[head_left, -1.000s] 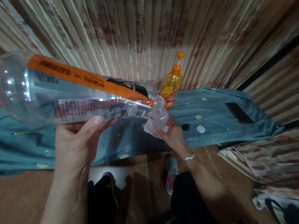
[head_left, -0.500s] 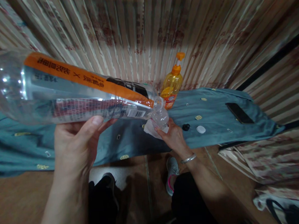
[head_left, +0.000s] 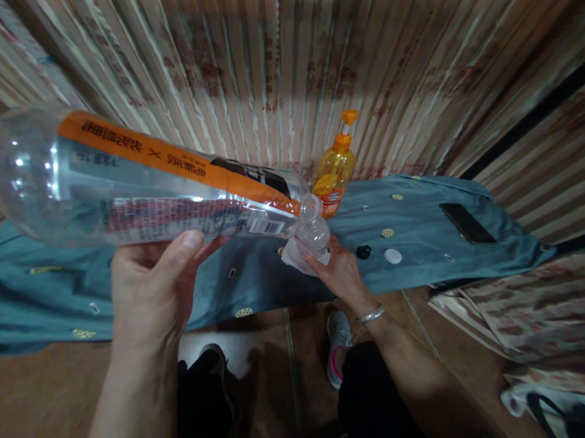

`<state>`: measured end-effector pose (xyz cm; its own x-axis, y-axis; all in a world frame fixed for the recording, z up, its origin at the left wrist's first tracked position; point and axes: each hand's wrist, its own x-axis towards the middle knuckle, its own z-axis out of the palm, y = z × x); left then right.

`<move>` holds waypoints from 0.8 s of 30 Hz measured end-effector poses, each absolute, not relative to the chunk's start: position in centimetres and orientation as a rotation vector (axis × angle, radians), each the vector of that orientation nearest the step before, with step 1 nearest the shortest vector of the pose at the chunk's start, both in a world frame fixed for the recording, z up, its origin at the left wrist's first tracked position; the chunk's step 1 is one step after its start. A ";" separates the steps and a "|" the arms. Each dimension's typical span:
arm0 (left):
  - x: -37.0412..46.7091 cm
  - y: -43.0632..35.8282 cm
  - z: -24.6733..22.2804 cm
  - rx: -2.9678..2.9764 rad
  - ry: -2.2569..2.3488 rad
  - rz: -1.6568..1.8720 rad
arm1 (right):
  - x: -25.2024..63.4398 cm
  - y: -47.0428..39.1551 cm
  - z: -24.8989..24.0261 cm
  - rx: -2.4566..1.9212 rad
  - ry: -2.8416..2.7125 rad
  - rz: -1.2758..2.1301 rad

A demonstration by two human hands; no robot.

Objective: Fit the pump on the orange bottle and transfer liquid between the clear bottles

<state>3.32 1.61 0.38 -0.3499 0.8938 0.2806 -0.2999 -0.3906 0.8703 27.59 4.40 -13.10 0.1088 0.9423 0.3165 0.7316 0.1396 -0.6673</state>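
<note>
My left hand (head_left: 153, 275) is closed around a large clear plastic bottle (head_left: 170, 187) with an orange and silver label. The bottle is tilted almost level, its mouth pointing right and down. At that mouth is a small clear container (head_left: 315, 236), which my right hand (head_left: 340, 266) grips. I cannot make out whether any liquid passes between them. Beneath the small container lies a white tissue or cloth (head_left: 298, 257), partly hidden by my right fingers. Just behind stands a pump bottle (head_left: 335, 176) with an orange top and yellow liquid.
A teal patterned cloth (head_left: 257, 281) covers the narrow table. Right of my right hand lie a black cap (head_left: 363, 251) and a white disc-like cap (head_left: 392, 256). Farther right is a black phone (head_left: 467, 223). Striped curtains (head_left: 241, 62) hang behind and at the right.
The large bottle's base has shifted slightly right and down in view, along with my left hand. Both hands keep their grips, and the rest of the scene is nearly the same.
</note>
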 end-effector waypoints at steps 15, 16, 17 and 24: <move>3.1 1.9 0.0 1.085 0.904 1.859 | 27.4 4.1 -13.1 -1.653 -1.697 0.354; 3.1 1.9 0.0 1.090 0.900 1.856 | 27.3 4.1 -13.1 -1.657 -1.700 0.349; 3.1 1.9 0.0 1.095 0.898 1.852 | 27.3 4.1 -13.1 -1.657 -1.704 0.346; 3.3 2.1 0.2 1.067 0.884 1.863 | 27.2 4.0 -13.0 -1.677 -1.714 0.330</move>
